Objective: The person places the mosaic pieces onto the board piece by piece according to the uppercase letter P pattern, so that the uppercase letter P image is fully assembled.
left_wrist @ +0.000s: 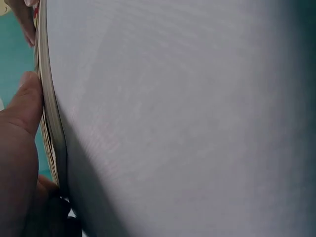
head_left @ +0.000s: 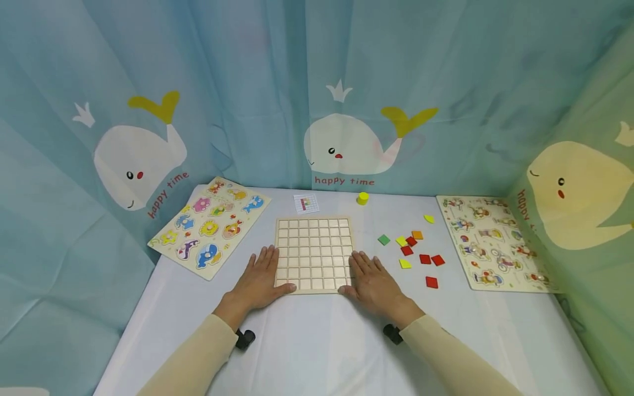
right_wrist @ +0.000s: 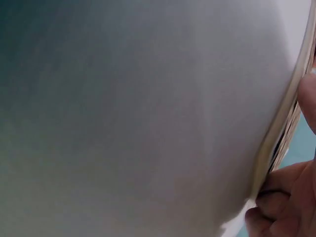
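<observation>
A square wooden grid board (head_left: 315,252) lies on the white table, its cells bare. Along its left edge stretch the fingers of my left hand (head_left: 255,281), with the thumb at the lower left corner. My right hand (head_left: 377,286) mirrors this at the right edge, its thumb by the lower right corner. In the left wrist view the thumb (left_wrist: 23,111) touches the board's side (left_wrist: 48,84). The right wrist view shows curved fingers (right_wrist: 291,190) beside the board's side (right_wrist: 279,136); the fingertips are partly hidden there.
Right of the board lie several loose tiles: red (head_left: 425,259), green (head_left: 383,240), orange (head_left: 417,235) and yellow (head_left: 405,264). A pattern card (head_left: 306,203) and a yellow cylinder (head_left: 363,198) are behind it. Picture puzzles flank it: sea animals (head_left: 210,228) left, figures (head_left: 490,245) right.
</observation>
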`<state>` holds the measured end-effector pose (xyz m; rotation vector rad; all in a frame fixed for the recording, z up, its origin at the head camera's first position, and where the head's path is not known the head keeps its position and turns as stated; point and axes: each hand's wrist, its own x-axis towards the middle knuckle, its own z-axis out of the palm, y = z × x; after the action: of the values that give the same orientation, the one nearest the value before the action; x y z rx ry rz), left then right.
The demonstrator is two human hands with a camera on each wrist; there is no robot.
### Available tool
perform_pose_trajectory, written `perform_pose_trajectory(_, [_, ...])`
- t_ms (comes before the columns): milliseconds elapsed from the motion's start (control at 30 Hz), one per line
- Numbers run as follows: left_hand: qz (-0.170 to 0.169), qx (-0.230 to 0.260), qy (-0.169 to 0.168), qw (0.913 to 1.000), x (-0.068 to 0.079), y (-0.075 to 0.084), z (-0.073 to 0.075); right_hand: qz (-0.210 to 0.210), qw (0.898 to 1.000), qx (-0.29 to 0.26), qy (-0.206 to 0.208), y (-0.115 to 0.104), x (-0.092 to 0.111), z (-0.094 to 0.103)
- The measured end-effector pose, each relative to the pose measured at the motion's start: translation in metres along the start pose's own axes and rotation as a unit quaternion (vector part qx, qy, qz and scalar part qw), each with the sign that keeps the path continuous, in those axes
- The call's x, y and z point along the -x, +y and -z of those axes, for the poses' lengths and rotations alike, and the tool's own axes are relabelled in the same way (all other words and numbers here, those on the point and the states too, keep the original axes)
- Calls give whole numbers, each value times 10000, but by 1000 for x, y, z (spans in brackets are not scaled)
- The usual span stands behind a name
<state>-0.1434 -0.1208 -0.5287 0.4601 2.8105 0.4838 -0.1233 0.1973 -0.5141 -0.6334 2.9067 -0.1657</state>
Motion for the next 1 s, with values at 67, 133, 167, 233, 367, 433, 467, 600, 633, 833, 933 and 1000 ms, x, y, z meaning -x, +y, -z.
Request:
perform_pose_trajectory(67, [-13, -59, -68, 10000, 0, 0, 0, -29, 10000, -10, -5, -4, 3, 1])
perform_pose_trajectory(133, [-38, -60, -101, 9999, -1, 0, 1, -43, 10000, 8, 45, -7, 6, 1])
perform_pose_trajectory(167, [-59, -82, -138, 9999, -1, -1, 1, -38, 9999, 7, 98, -9, 9, 1])
perform_pose_trajectory(233, [-133, -106, -202, 9997, -1, 0, 1, -58, 9998, 9, 182, -11, 15, -1])
perform_pose_trajectory(367, [-259, -156, -289, 9991, 1, 2, 2, -55, 9994, -45, 337, -13, 29, -5])
perform_pose_trajectory(433, [-278, -158, -341, 9989, 3, 3, 3, -68, 9993, -74, 368, -14, 34, -6])
perform_pose_trajectory(467, [-278, -143, -362, 9989, 4, 4, 3, -65, 9992, -81, 387, -15, 37, -7])
perform_pose_trajectory(600, [-277, -37, -369, 9989, 10, 6, 1, -43, 9989, -147, 453, -15, 44, -8])
perform_pose_trajectory(633, [-278, -17, -351, 9990, 12, 7, 0, -26, 9988, -174, 463, -15, 45, -8])
perform_pose_trajectory(833, [-314, -40, -213, 9993, 19, 8, -3, 104, 9987, -255, 420, -14, 50, -8])
perform_pose_trajectory(933, [-365, -97, -267, 9989, 20, 8, 0, 145, 9986, -297, 411, -14, 51, -8])
perform_pose_trajectory(1000, [-427, -102, -331, 9985, 20, 6, 4, 155, 9984, -327, 425, -13, 52, -8])
